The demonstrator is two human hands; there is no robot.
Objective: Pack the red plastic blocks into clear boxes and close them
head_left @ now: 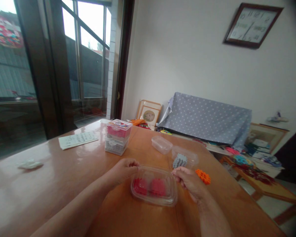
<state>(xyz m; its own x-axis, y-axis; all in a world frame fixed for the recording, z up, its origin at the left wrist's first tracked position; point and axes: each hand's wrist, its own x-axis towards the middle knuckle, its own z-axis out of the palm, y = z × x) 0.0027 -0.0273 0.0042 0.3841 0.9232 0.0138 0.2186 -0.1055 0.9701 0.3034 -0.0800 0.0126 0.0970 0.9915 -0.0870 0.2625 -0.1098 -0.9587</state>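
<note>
In front of me is a clear plastic container (154,199) with red pieces (158,187) inside, in two groups. Over it lies a clear plastic lid (153,171); whether it is pressed down all round I cannot tell. My left hand (127,169) pinches the lid at its far left corner. At the far right corner, my right hand (186,179) has its thumb and fingers closed on the lid's edge. Just beyond the right hand stands a stack of grey toothed pieces (180,160). An orange toothed piece (202,176) lies to the right of that hand.
Two stacked clear boxes (117,136) stand beyond my left hand, pink contents above and grey below. Open clear containers (162,144) (191,157) sit farther back. Handwritten paper (77,140) and a crumpled pale wrapper (31,164) lie left on the wooden table (88,174).
</note>
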